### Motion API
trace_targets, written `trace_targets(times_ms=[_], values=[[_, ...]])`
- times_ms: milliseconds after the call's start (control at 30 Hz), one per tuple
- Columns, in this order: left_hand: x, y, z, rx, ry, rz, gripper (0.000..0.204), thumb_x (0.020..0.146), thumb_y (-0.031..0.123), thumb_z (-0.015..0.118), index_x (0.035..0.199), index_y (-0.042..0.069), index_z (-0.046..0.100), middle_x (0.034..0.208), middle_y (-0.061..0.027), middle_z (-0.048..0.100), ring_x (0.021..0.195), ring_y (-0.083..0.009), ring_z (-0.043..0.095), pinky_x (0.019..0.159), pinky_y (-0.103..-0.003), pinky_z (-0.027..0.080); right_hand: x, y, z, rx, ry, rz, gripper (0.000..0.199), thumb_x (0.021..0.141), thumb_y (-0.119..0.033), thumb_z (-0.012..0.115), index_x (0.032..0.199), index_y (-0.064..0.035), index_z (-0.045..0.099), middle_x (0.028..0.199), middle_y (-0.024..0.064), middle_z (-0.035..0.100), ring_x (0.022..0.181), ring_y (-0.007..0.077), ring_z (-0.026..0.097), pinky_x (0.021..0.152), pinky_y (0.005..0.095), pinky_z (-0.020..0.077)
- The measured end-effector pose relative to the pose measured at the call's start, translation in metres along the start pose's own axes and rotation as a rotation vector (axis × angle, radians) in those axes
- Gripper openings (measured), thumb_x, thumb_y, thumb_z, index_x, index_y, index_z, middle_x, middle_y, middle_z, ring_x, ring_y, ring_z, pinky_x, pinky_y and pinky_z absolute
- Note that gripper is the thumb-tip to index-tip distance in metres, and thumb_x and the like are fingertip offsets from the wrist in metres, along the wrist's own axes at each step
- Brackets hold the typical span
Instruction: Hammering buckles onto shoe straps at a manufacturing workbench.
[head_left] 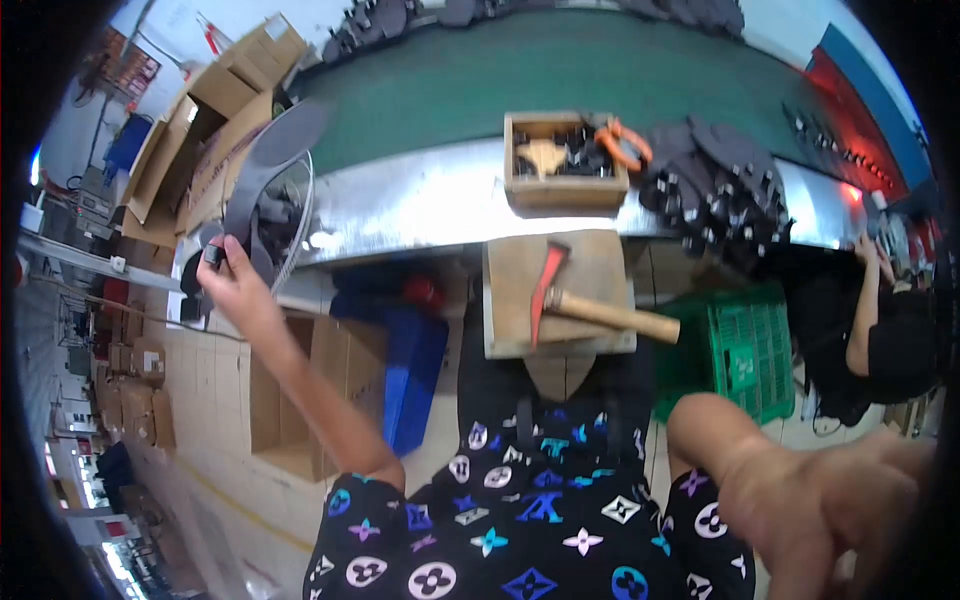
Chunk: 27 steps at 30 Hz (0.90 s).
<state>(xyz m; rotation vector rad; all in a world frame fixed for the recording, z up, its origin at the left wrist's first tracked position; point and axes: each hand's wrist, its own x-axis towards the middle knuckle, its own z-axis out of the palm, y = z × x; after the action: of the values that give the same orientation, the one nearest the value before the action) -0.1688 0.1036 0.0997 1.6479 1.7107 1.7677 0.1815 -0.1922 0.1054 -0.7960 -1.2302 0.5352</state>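
R hand [820, 500] nearest, blurred; can't tell fingers' spread. L hand [240, 287] pinches sm. blk part [213, 255] at counter's [400, 205] L end, by wht-rimmed container [303, 235]. Red-headed hammer [590, 306] on brown board [510, 285], off counter's front edge.

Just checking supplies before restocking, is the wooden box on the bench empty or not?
Not empty: black parts lie inside the wooden box, with orange-handled pliers at its right side.
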Motion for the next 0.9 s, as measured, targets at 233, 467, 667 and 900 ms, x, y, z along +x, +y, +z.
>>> trace_targets(times_ms=[233, 467, 667, 900], values=[[0.005, -0.002, 0.029, 0.294, 0.046, 0.142, 0.065, 0.097, 0.038, 0.061, 0.140, -0.007, 0.041, 0.139, -0.0266, 0.048, 0.130, -0.0379, 0.047, 0.109, -0.044, 0.037, 0.017, -0.006, 0.011, -0.184, 0.095, -0.054, 0.030, 0.083, -0.003, 0.063, 0.113, 0.0033, 0.064, 0.121, 0.0161, 0.065, 0.114, 0.0253, 0.062, 0.098, 0.0391, 0.0486], [-0.138, 0.132, 0.215, -0.252, -0.903, 0.530, 0.034, 0.093, 0.016, 0.062, 0.122, -0.002, 0.059, 0.114, -0.0218, 0.064, 0.102, -0.0360, 0.062, 0.090, -0.040, 0.048, -0.019, -0.038, -0.019, -0.387, 0.223, -0.063, 0.032, 0.083, -0.004, 0.062, 0.114, 0.0029, 0.062, 0.121, 0.0160, 0.063, 0.114, 0.0255, 0.060, 0.097, 0.0387, 0.0477], [-0.276, 0.216, 0.339, -0.449, -1.061, 0.938, 0.035, 0.087, 0.024, 0.065, 0.105, -0.005, 0.062, 0.104, -0.0224, 0.066, 0.101, -0.0371, 0.063, 0.091, -0.046, 0.048, -0.047, -0.067, -0.040, -0.521, 0.289, -0.072, 0.034, 0.083, -0.004, 0.062, 0.116, 0.0026, 0.060, 0.121, 0.0160, 0.062, 0.115, 0.0256, 0.058, 0.097, 0.0384, 0.0469], [-0.377, 0.255, 0.426, 0.005, -1.000, 0.832, 0.045, 0.084, 0.033, 0.065, 0.107, -0.006, 0.071, 0.141, -0.0314, 0.048, 0.140, -0.0445, 0.036, 0.116, -0.064, 0.008, -0.059, -0.080, -0.042, -0.618, 0.353, -0.085, 0.036, 0.083, -0.004, 0.061, 0.118, 0.0022, 0.058, 0.121, 0.0159, 0.060, 0.115, 0.0257, 0.056, 0.097, 0.0380, 0.0460]])
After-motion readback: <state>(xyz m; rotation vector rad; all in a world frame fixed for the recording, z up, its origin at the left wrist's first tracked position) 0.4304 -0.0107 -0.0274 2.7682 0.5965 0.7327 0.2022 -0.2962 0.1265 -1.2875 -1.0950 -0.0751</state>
